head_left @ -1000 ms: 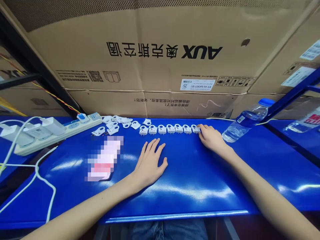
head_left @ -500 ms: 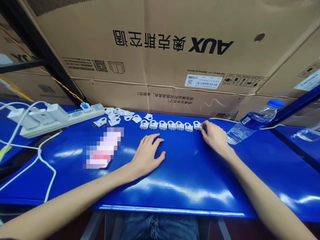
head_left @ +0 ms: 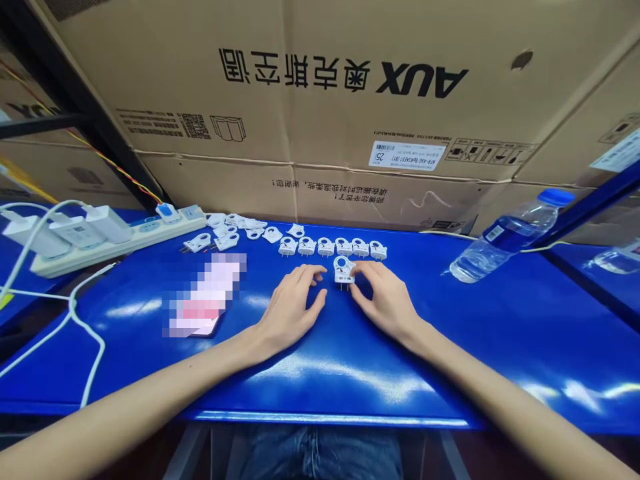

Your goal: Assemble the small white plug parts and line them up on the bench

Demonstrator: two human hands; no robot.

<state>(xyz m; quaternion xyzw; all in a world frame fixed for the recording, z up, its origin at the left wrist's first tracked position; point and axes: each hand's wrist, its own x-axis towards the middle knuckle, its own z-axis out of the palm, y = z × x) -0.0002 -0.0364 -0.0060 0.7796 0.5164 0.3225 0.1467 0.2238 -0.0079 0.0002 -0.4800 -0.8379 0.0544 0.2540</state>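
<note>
Between thumb and fingers, my right hand [head_left: 387,297] holds a white plug with a ring-shaped top [head_left: 344,271], its prongs pointing down toward me. My left hand [head_left: 293,303] rests just left of that plug, fingers curved and apart, with nothing in it. Behind both hands stands a row of several similar white plugs [head_left: 326,247]. Farther left lies a loose pile of more white plugs [head_left: 240,224], some with prongs pointing left.
A phone with a blurred screen [head_left: 205,300] lies left of my left hand. At the far left is a power strip [head_left: 145,233] with chargers and white cables. A water bottle [head_left: 510,233] lies at the right. A large cardboard box [head_left: 300,147] stands behind.
My right hand has moved left and nearer to me, bringing the plug from the row's right end. My left hand's fingers have curled a little more.
</note>
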